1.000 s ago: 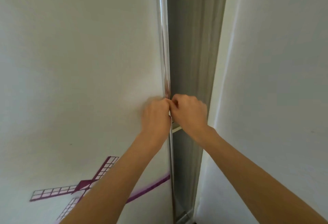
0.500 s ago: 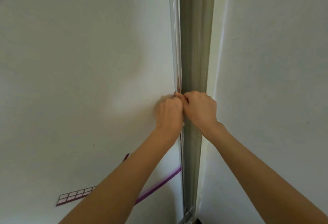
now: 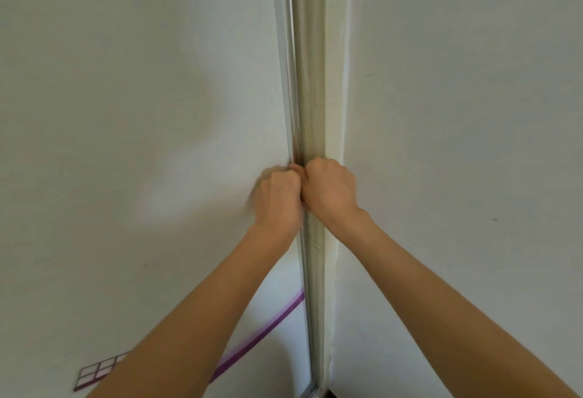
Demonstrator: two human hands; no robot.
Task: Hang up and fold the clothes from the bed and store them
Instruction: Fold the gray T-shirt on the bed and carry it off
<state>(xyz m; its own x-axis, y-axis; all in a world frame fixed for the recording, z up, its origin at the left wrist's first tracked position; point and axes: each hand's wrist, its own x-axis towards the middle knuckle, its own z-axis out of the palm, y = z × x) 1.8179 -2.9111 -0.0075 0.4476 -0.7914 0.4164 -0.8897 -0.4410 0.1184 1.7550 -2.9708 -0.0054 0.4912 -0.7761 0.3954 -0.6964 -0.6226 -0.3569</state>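
Both hands are seen with fingers curled at the metal edge point(image 3: 291, 88) of a white sliding door point(image 3: 142, 98). The left hand point(image 3: 277, 199) is closed around that edge from the door's face side, slightly blurred, and the right hand point(image 3: 329, 189) is closed on it from the other side, the two fists touching at the knuckles. Just to the right of the grip, a narrow grey-green strip point(image 3: 310, 82) is seen running up and down beside the edge, and beyond that a white wall point(image 3: 457, 113). Below and to the left of the grip, a purple stripe point(image 3: 271, 326) and part of a purple grid pattern point(image 3: 94, 372) are printed on the door, partly covered by the left forearm. No clothes are visible, so their place cannot be told.
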